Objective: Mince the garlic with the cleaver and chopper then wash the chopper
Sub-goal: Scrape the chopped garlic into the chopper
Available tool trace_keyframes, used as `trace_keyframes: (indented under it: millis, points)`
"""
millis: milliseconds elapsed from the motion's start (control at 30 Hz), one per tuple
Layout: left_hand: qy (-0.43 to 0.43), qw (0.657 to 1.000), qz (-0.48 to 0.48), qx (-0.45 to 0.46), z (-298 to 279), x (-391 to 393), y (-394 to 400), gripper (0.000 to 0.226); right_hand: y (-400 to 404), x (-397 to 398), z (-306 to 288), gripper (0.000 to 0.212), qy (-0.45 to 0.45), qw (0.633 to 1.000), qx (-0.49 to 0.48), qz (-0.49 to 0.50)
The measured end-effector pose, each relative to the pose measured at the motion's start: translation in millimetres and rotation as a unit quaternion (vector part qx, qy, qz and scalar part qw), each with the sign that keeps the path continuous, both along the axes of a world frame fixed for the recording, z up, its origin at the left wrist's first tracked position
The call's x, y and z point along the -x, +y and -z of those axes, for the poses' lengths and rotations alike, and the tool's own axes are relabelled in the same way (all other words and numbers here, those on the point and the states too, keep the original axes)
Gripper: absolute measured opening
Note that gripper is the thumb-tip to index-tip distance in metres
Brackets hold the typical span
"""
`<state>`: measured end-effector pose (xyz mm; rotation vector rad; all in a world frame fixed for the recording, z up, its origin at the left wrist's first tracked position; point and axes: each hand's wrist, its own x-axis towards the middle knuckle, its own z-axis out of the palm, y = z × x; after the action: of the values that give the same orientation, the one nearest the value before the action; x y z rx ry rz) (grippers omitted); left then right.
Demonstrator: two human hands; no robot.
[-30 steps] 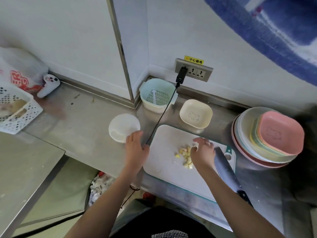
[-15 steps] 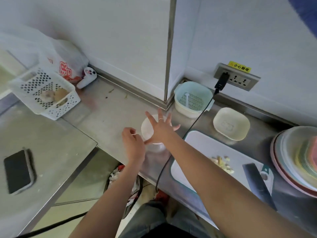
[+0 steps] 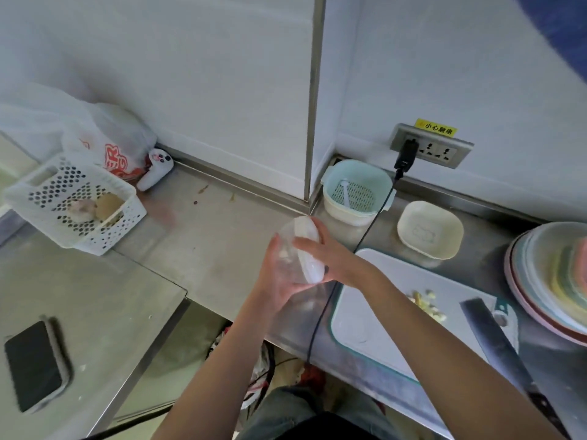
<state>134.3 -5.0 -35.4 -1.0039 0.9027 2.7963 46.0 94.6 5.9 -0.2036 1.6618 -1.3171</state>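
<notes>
We now have the chopper [image 3: 300,250] lifted off the surface [image 3: 203,249] and tilted between both hands, where a moment ago it sat left of the board [image 3: 387,300]. Our left hand [image 3: 274,281] cups its clear bowl with curled fingers, and our right hand [image 3: 330,254], which has left the garlic [image 3: 427,301], lies over the white lid, fingers wrapped around it. We judge the cleaver [image 3: 495,341] work done, since it rests on the board beside the chopped garlic, so opening the chopper to load it comes next.
</notes>
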Motion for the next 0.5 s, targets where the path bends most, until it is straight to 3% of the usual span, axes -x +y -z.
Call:
trace_keyframes:
  millis: [167,300,433,500]
  points:
    - [0.051,0.994,0.051,-0.087,2,34,16,0.084,28,13,-11,0.08,0.072,0.997,-0.037,0.018]
    - [0.131,0.983,0.093,-0.085,-6,47,40,0.063,52,20,-21,0.093,0.201,0.976,-0.077,-0.03]
    - [0.149,0.977,0.117,-0.094,-3,54,52,0.072,78,29,-36,0.094,0.348,0.919,-0.141,-0.123]
    - [0.139,0.977,0.123,-0.109,-5,56,55,0.066,93,32,-42,0.091,0.337,0.93,-0.112,-0.097]
